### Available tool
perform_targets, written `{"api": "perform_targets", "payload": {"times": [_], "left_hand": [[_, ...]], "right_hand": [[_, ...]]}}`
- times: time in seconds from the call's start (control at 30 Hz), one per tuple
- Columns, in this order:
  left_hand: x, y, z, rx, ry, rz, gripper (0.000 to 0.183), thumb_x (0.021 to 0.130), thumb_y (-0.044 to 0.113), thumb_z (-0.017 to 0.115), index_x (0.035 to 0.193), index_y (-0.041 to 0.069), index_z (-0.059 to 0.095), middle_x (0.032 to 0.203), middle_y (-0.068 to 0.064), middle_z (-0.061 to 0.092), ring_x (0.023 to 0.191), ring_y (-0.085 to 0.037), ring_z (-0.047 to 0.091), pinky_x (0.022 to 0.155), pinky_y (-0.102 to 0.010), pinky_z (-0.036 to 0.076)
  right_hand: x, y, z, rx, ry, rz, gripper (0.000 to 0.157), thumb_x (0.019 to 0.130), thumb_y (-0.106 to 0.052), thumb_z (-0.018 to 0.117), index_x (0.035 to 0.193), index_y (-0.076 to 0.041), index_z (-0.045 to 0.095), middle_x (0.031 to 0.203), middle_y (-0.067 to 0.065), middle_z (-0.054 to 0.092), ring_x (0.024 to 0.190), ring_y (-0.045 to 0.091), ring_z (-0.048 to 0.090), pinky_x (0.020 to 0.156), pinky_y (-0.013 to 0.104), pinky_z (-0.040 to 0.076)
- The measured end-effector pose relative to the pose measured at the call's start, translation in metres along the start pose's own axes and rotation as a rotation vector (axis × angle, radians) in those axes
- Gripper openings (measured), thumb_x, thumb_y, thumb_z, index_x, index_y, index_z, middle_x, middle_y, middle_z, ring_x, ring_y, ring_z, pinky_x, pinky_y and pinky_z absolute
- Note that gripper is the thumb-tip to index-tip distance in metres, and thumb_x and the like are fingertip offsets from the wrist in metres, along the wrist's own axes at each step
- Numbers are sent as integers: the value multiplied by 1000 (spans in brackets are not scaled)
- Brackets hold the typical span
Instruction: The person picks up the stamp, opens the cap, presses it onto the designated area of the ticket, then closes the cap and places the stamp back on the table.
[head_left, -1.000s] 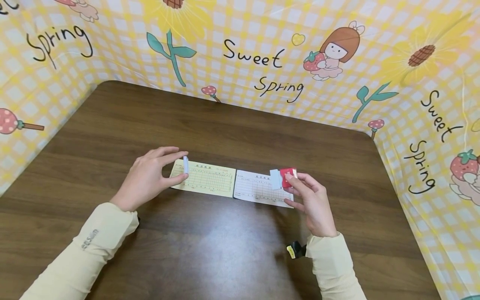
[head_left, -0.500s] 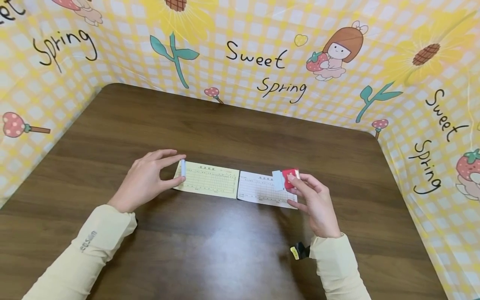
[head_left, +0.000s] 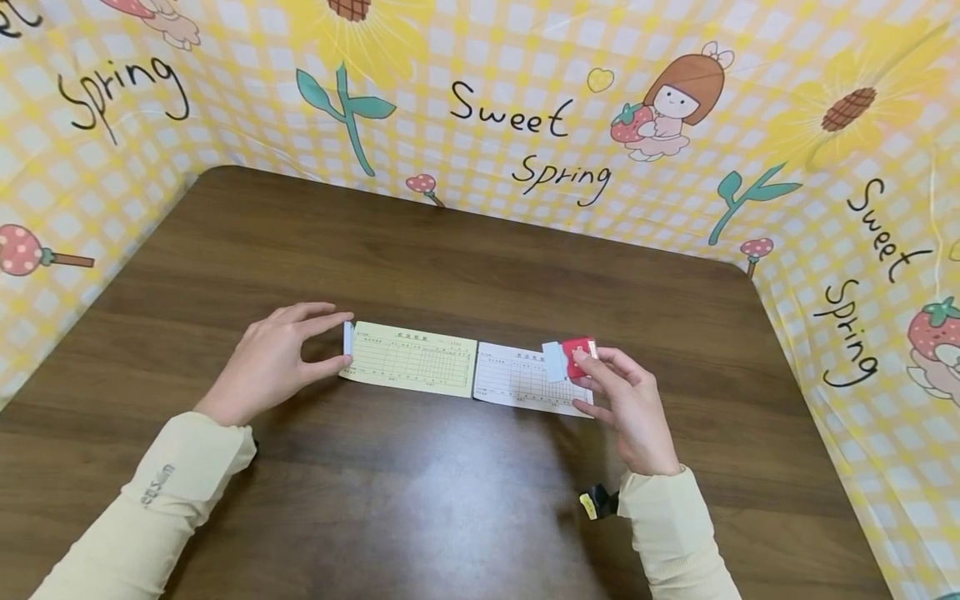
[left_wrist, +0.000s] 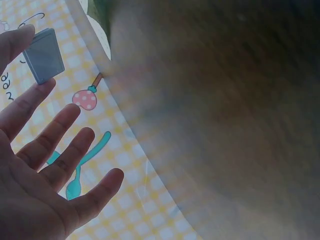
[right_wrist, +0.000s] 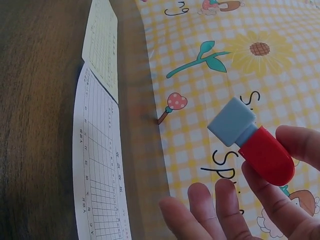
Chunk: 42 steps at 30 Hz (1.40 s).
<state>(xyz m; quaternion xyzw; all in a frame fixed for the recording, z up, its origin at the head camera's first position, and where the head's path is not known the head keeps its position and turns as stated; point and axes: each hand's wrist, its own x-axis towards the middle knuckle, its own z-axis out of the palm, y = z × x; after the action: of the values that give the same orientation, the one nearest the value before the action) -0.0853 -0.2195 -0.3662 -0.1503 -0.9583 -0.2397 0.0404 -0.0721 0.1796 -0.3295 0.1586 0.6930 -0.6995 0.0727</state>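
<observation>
My left hand [head_left: 273, 350] pinches a thin, square light-blue cap [head_left: 348, 339] between thumb and index finger, just off the left end of a yellow printed slip [head_left: 412, 360]. In the left wrist view the cap [left_wrist: 45, 56] appears grey and flat, and the other fingers are spread. Over a white printed slip [head_left: 506, 379], my right hand [head_left: 632, 400] holds a stamp [right_wrist: 265, 155] with a red rounded handle and a square light-blue head. Thumb and index finger grip its red handle. The head points left in the head view.
The two slips lie end to end on a dark wooden table [head_left: 315, 242]. A yellow checked cloth [head_left: 480, 42] with flowers and lettering rises behind and at both sides. A small black device with a yellow label [head_left: 597, 502] sits by the right cuff.
My left hand has moved left with the cap, from over the yellow slip to just past its left end. The right hand with the stamp stays nearly still.
</observation>
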Motion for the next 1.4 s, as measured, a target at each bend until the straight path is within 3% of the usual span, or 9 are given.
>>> {"api": "perform_targets", "payload": {"times": [1.03,1.4], "left_hand": [[-2,-19,2,53,-50,-7,58,89,32,78,140,9,62,142,-25,54,130,-50,46,96,-74,35],[-1,-20,2,52,-111,-42,59,91,33,77,143,10,60,144,-27,51,131,-52,44,99,-75,32]], "right_hand": [[-1,-1,-1,-29,-8,6,16,97,-26,71,105,-12,70,106,3,66,97,25,67,86,42,59],[-2,-1,-3,-16,0,6,16,97,-24,72,105,-12,70,105,3,65,95,24,67,84,41,60]]}}
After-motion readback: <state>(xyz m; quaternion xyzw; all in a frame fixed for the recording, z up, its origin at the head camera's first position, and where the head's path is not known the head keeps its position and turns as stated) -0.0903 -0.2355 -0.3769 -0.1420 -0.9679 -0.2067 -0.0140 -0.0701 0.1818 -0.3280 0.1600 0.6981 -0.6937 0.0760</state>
